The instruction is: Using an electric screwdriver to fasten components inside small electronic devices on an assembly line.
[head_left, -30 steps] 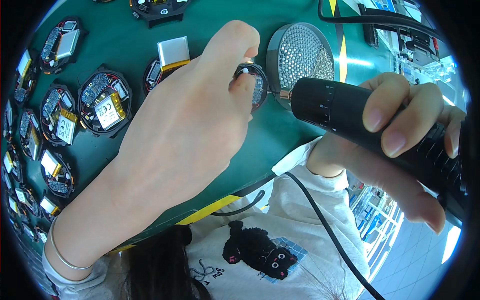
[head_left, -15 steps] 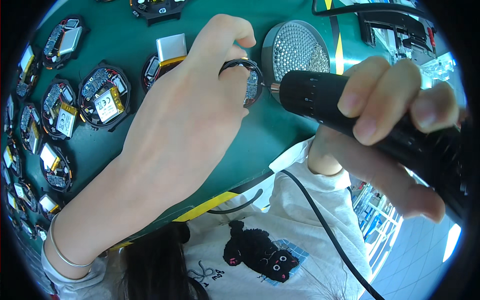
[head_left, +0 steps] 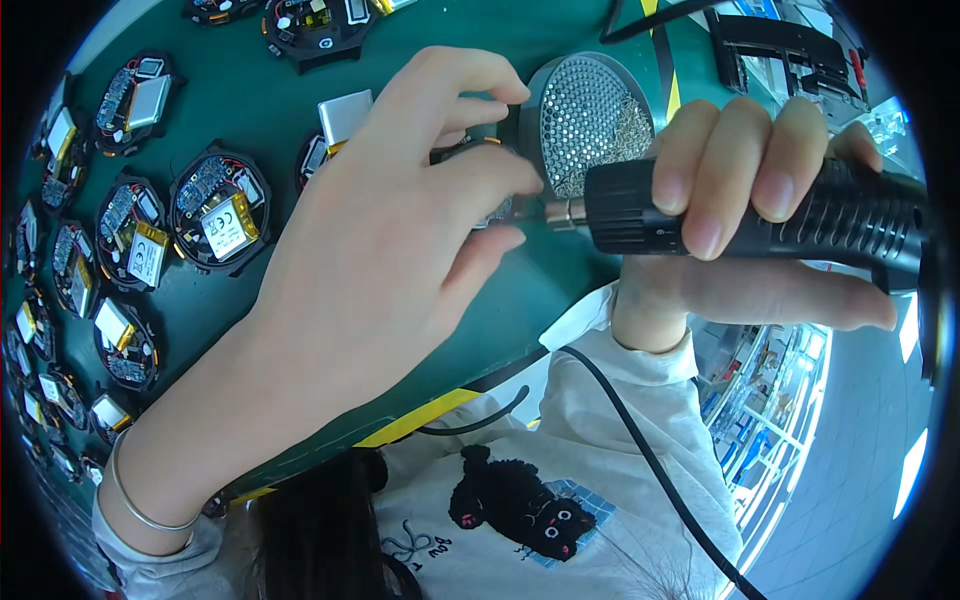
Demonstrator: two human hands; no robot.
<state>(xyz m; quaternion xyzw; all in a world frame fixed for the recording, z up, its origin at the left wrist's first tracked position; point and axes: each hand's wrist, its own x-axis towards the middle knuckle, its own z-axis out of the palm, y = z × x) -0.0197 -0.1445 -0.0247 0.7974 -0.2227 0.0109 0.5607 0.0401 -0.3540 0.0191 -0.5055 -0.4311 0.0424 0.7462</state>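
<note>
My right hand (head_left: 705, 175) is wrapped round a black electric screwdriver (head_left: 625, 212), held nearly level with its metal nose pointing left. The bit is blurred and ends by the fingertips of my left hand (head_left: 385, 225). That hand holds a round watch body (head_left: 494, 216), mostly covered by the thumb and fingers; part of its dark rim and circuit board shows. Whether the bit touches it, I cannot tell. Beyond, a round grey dish (head_left: 565, 115) with a dimpled plate holds many tiny screws (head_left: 620, 135). A silver battery (head_left: 345, 117) on another watch body pokes out behind my left hand.
Several opened watch bodies (head_left: 220, 208) with batteries and boards cover the green mat's left side. Another watch body (head_left: 315, 30) lies at the far edge. A black device (head_left: 785, 50) stands far right. A black cable (head_left: 640, 440) crosses my sleeve; yellow-black tape (head_left: 420, 415) edges the table.
The screwdriver has swung from a slant to nearly level, its nose shifting slightly lower. My left thumb and index finger have reached toward the bit, covering more of the watch body.
</note>
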